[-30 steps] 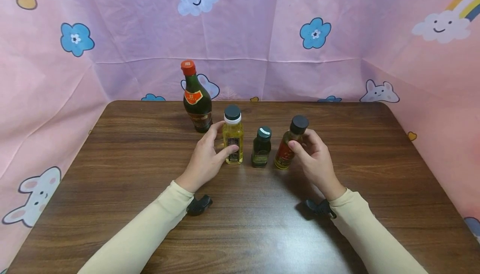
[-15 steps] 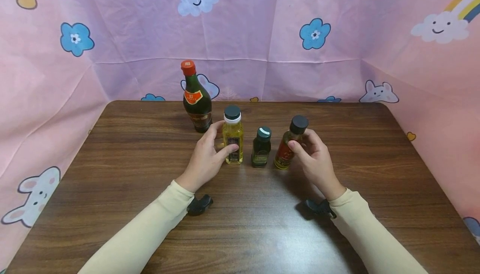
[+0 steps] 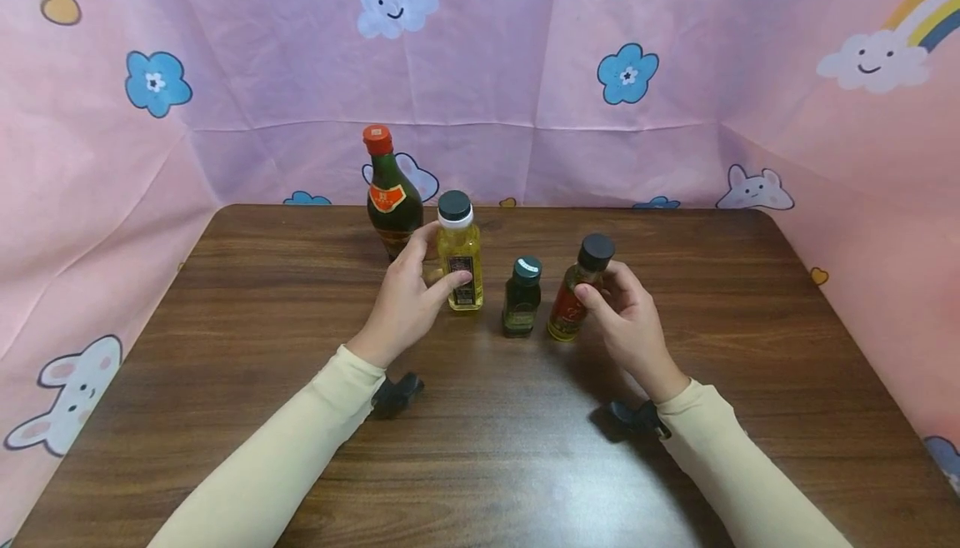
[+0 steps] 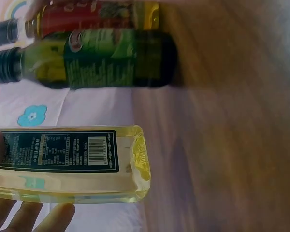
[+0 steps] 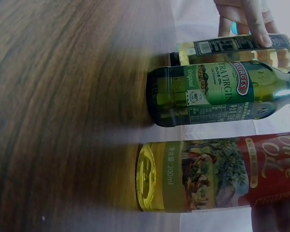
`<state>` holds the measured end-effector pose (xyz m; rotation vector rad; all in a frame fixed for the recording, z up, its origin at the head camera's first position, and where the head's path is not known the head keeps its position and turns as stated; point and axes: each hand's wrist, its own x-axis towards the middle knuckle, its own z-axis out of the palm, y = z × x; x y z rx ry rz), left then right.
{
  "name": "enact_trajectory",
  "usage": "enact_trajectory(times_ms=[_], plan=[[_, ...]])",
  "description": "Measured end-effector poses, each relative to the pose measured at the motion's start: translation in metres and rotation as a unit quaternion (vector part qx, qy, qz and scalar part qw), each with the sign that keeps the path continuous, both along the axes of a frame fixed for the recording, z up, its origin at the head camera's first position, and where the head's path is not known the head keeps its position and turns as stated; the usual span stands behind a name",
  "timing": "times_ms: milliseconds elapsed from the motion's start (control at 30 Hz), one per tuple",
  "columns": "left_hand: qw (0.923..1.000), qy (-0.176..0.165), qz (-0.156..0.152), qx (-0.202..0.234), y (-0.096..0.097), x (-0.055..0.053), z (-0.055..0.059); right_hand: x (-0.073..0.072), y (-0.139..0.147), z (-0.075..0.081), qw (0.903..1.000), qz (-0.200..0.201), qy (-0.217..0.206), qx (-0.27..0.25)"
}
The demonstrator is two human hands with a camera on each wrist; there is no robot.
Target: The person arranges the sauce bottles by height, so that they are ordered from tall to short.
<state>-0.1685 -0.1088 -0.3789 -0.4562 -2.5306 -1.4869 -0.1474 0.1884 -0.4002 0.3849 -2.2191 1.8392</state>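
My left hand (image 3: 401, 306) grips a clear square bottle of yellow oil (image 3: 467, 240), thumb across its black label and fingers behind. In the left wrist view the base of this oil bottle (image 4: 130, 179) shows, raised off the table. My right hand (image 3: 630, 323) holds a round olive oil bottle (image 3: 567, 311) with a red label and black cap, standing on the wood; in the right wrist view its label reads "Olive Oil" (image 5: 280, 159). Between the two hands stands a small dark green bottle of extra virgin olive oil (image 3: 521, 302), upright and touched by neither hand.
A tall dark green bottle (image 3: 393, 198) with a red cap stands behind my left hand, partly covered by it. The brown wooden table (image 3: 480, 448) ends at a pink patterned cloth (image 3: 480, 73). Black wrist mounts (image 3: 397, 394) jut from under the sleeves.
My left hand has lifted the yellow oil bottle up and slightly left, away from the small green bottle. The right hand and its bottle stay in place; the head view shifts slightly.
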Motion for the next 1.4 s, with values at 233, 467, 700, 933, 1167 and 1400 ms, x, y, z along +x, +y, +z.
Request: enact_trajectory(times_ms=[233,467,700,933,1167,1400], plan=[[0.9998,0.009,0.015,0.006,-0.002,-0.016,0.002,0.000,0.001,-0.001,1.0000,0.002,-0.006,0.007],[0.9990,0.029,0.026,-0.021,0.001,-0.031,0.000,0.000,0.001,0.000,0.9998,0.000,-0.011,0.014],[0.9985,0.034,0.031,-0.028,0.004,-0.046,-0.005,0.001,0.001,0.000,0.9997,-0.003,-0.017,0.016],[0.9994,0.024,0.024,-0.009,0.006,-0.054,-0.010,0.001,0.002,-0.003,0.9999,0.002,-0.004,0.016],[0.9993,0.021,0.030,-0.007,0.007,-0.058,-0.013,0.000,0.001,-0.003,0.9999,0.009,-0.001,0.011],[0.9996,0.013,0.023,-0.010,0.009,-0.062,-0.016,0.000,0.002,-0.002,0.9999,0.008,0.002,0.008]])
